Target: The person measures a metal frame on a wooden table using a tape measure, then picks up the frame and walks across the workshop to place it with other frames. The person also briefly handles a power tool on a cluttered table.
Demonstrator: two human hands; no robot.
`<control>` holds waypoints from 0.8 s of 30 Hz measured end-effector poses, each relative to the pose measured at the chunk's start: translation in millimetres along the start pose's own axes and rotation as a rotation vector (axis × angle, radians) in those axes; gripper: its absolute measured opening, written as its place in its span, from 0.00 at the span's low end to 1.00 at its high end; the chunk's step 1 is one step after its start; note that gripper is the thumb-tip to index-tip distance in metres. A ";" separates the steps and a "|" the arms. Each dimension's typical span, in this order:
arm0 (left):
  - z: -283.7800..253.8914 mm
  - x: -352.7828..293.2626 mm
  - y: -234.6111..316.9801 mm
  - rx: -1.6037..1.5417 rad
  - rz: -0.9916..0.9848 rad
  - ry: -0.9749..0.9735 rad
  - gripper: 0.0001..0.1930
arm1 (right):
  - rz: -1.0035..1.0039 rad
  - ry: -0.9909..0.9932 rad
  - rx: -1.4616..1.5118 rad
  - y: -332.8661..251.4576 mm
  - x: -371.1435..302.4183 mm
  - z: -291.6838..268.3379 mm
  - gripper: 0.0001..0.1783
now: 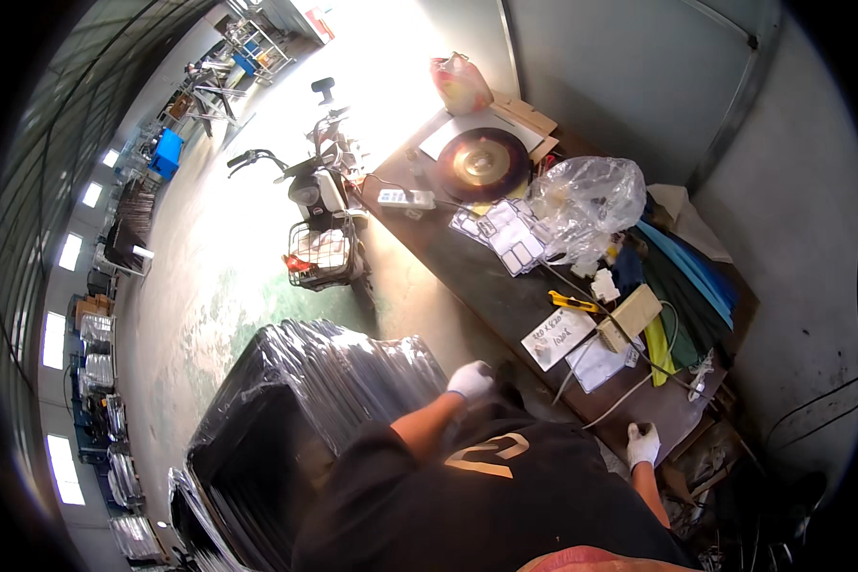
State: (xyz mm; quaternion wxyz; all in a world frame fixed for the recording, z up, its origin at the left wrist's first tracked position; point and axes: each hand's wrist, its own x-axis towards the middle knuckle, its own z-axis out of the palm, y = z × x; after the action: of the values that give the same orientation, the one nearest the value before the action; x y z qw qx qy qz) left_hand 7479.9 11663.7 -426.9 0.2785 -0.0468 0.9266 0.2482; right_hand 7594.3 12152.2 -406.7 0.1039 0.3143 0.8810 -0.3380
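My left hand (pixel 472 380), in a white glove, is beside the plastic-wrapped stack of dark panels (pixel 343 377) and in front of my dark shirt. Its fingers are curled in, and nothing shows in them. At the near right edge of the dark table (pixel 448 272), my right hand (pixel 643 445) is also gloved in white. Its fingers are bent together; what they hold, if anything, is hidden. A grey cable (pixel 629 397) runs over the tabletop near it. Further up lie a white written card (pixel 559 337), a tan block (pixel 629 316) and a yellow utility knife (pixel 573 302).
A large disc (pixel 483 165), a power strip (pixel 406 199), clear plastic bags (pixel 591 200) and paper labels (pixel 513 236) crowd the table's far part. An electric scooter with a basket (pixel 322 250) stands left of it. A grey wall (pixel 810 191) closes off the right.
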 end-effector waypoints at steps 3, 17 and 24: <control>-31.9 34.0 -73.7 0.029 -0.127 0.074 0.21 | -0.060 0.014 0.010 -43.1 -7.1 11.3 0.16; -91.5 14.2 -105.6 -0.152 -0.109 0.065 0.21 | -0.451 -0.048 0.113 -243.0 11.7 100.8 0.16; -178.1 72.7 -159.0 -0.074 -0.094 -0.081 0.22 | -0.432 -0.088 0.027 -306.6 21.9 164.8 0.14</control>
State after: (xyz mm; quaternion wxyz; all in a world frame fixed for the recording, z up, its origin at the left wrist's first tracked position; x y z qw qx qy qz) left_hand 7366.8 11442.1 -406.5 0.3252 -0.0903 0.9015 0.2709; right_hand 7381.0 11878.0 -376.4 0.0630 0.1048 0.9179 -0.3776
